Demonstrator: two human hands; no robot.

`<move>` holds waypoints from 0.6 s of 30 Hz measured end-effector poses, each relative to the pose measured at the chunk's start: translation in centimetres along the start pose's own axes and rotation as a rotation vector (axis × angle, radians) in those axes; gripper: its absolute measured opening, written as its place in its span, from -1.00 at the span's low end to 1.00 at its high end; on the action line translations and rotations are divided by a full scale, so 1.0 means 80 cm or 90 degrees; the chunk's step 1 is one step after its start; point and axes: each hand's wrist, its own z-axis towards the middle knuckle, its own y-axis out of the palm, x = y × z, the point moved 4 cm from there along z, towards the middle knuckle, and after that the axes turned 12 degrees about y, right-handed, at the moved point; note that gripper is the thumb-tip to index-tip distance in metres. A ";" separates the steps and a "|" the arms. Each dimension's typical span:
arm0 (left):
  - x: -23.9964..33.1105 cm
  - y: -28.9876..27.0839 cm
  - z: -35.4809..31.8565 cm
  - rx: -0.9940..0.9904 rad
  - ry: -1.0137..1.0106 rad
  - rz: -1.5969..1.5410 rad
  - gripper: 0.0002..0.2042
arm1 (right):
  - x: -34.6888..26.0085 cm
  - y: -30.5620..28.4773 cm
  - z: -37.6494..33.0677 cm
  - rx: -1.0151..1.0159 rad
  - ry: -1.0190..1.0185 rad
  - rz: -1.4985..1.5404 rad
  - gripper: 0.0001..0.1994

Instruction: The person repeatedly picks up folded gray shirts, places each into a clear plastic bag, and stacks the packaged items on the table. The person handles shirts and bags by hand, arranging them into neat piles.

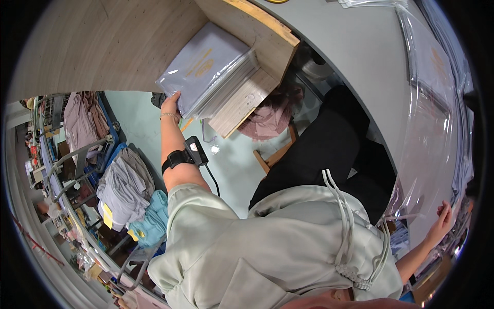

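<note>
A stack of clear plastic bags with gold print (pixel 206 67) lies tilted in an open wooden box; the top one looks pale lavender. At the stack's left corner, my left hand (pixel 171 105) grips the edge, thumb on top and the other fingers partly hidden. Off to the far right, my right hand (pixel 440 220) is raised with nothing in it, its fingers loosely bent and apart. Near it, a large clear plastic bag (pixel 422 139) hangs over the table's edge beside a pile of pale lavender folded cloth (pixel 458 103).
The wooden box (pixel 247 108) juts out beside the curved grey tabletop (pixel 360 46). At left, a metal-framed cart (pixel 77 152) carries grey garments (pixel 123 188) and turquoise ones (pixel 151 221). Pink cloth (pixel 267 118) sits below the box. A cabled device (pixel 195 150) is strapped to my left forearm.
</note>
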 end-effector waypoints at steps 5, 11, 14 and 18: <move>-0.002 0.006 0.003 -0.018 -0.038 -0.119 -0.60 | -0.008 0.005 -0.011 0.017 0.016 -0.040 -0.74; 0.012 0.010 0.022 0.013 -0.062 -0.080 -0.62 | 0.003 0.006 -0.016 0.025 0.006 -0.025 -0.75; 0.030 0.009 0.029 -0.012 -0.074 -0.113 -0.66 | 0.016 0.004 -0.013 0.024 0.010 -0.015 -0.75; 0.059 0.011 0.039 -0.052 -0.050 -0.100 -0.69 | 0.026 0.004 -0.008 0.021 -0.002 -0.030 -0.75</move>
